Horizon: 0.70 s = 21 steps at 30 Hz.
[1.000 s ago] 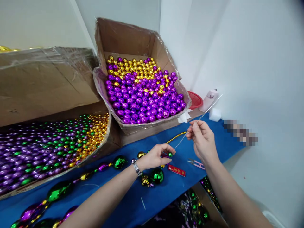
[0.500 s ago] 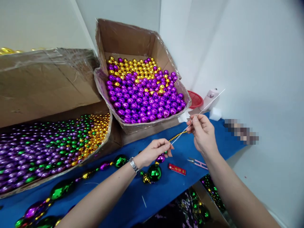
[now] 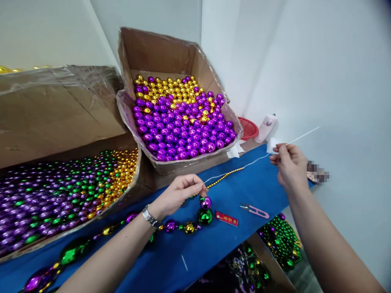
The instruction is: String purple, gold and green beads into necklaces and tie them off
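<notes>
While a metallic bead garland [image 3: 189, 227] lies curved on the blue cloth [image 3: 165, 264], the left hand [image 3: 179, 196] pinches it between thumb and fingers just above a purple ball [image 3: 205, 202]. Rightward come a string of small gold beads [image 3: 225, 176], a red packet [image 3: 227, 218], pink-handled thread snips [image 3: 255, 211], and the right hand [image 3: 291, 165], its fingertips closed on white cord [image 3: 258, 160].

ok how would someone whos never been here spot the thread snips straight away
Find the blue cloth in front of the cardboard boxes. A small red packet lies on it; just to its right are the thread snips, set apart by their pink handle and metal blades.
</notes>
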{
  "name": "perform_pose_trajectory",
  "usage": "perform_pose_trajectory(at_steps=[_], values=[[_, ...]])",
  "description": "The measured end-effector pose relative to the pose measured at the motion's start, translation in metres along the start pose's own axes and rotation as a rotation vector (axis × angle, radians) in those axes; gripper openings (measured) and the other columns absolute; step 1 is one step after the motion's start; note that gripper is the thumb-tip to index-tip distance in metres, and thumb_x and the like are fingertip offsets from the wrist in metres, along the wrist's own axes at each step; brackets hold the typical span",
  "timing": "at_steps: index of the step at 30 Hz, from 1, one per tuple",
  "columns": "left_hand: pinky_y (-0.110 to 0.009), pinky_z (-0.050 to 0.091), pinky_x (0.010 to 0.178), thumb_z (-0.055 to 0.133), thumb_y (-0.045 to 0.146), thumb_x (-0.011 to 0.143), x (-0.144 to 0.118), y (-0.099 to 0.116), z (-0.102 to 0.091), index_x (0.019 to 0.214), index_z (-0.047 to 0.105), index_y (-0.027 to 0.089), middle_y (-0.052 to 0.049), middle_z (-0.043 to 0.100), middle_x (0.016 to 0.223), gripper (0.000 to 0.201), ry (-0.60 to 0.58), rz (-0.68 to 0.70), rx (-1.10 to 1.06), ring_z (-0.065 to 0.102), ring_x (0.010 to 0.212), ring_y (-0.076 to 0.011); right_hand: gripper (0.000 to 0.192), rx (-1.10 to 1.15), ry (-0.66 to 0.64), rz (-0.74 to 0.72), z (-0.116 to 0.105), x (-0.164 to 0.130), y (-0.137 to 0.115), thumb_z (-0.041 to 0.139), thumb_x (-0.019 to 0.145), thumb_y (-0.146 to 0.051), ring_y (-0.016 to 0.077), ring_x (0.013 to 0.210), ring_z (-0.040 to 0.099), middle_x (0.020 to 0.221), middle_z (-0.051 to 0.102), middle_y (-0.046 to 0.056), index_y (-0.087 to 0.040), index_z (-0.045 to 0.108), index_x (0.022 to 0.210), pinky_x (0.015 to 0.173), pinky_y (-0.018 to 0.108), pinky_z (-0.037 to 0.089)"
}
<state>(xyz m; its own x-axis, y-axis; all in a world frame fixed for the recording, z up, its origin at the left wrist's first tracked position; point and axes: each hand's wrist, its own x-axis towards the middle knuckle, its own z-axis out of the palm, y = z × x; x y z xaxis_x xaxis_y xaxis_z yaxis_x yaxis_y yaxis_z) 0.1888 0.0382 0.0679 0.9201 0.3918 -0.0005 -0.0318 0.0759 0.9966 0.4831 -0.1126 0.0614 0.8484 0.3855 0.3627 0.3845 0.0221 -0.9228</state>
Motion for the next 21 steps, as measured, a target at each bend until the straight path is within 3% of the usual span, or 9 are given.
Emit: perform_pose_trajectory(at_steps=[2,6,11,17,21], values=[[-0.031,0.047,0.076,0.059,0.032,0.084,0.001,0.01,-0.002,0.081,0.062,0.013,-0.006,0.067,0.077,0.019,0.036,0.002,-0.007,0.062,0.077,-0.0169,0.034,-0.153,-0.079,0.03,-0.017,-0.003,0.022,0.042,0.088,-0.048,0.0065,0.058,0.056,0.088,0.058,0.002,-0.019,0.052,0.101,0.054,0.018,0.047],[-0.031,0.048,0.076,0.061,0.031,0.082,0.005,0.026,-0.005,0.082,0.061,0.014,-0.005,0.066,0.077,0.017,0.112,-0.012,-0.027,0.062,0.075,-0.0164,0.028,-0.53,-0.356,0.098,-0.045,-0.024,0.061,0.049,0.085,-0.043,0.0163,0.065,0.064,0.08,0.066,0.005,-0.02,0.061,0.095,0.058,0.026,0.049],[-0.028,0.048,0.071,0.06,0.029,0.083,0.008,0.041,-0.011,0.08,0.06,0.014,-0.003,0.064,0.073,0.015,0.139,0.01,-0.021,0.06,0.069,-0.0132,0.016,-0.993,-0.561,0.17,-0.07,-0.048,0.095,0.051,0.087,-0.029,0.0227,0.087,0.064,0.095,0.067,0.006,-0.023,0.065,0.091,0.075,0.034,0.048],[-0.024,0.047,0.065,0.064,0.028,0.08,0.012,0.054,-0.011,0.078,0.06,0.016,-0.001,0.062,0.068,0.013,0.202,0.001,-0.052,0.056,0.063,-0.0108,0.027,-1.328,-0.725,0.302,-0.086,-0.05,0.107,0.052,0.092,-0.034,0.0156,0.09,0.061,0.106,0.061,0.006,-0.015,0.057,0.109,0.079,0.036,0.051],[-0.019,0.041,0.052,0.067,0.029,0.077,0.012,0.059,-0.008,0.075,0.061,0.016,0.003,0.052,0.06,0.015,0.28,0.006,-0.045,0.046,0.052,-0.0065,0.028,-1.411,-0.743,0.303,-0.082,-0.041,0.099,0.053,0.091,-0.033,0.0166,0.092,0.061,0.111,0.059,0.007,-0.015,0.055,0.114,0.079,0.036,0.052]])
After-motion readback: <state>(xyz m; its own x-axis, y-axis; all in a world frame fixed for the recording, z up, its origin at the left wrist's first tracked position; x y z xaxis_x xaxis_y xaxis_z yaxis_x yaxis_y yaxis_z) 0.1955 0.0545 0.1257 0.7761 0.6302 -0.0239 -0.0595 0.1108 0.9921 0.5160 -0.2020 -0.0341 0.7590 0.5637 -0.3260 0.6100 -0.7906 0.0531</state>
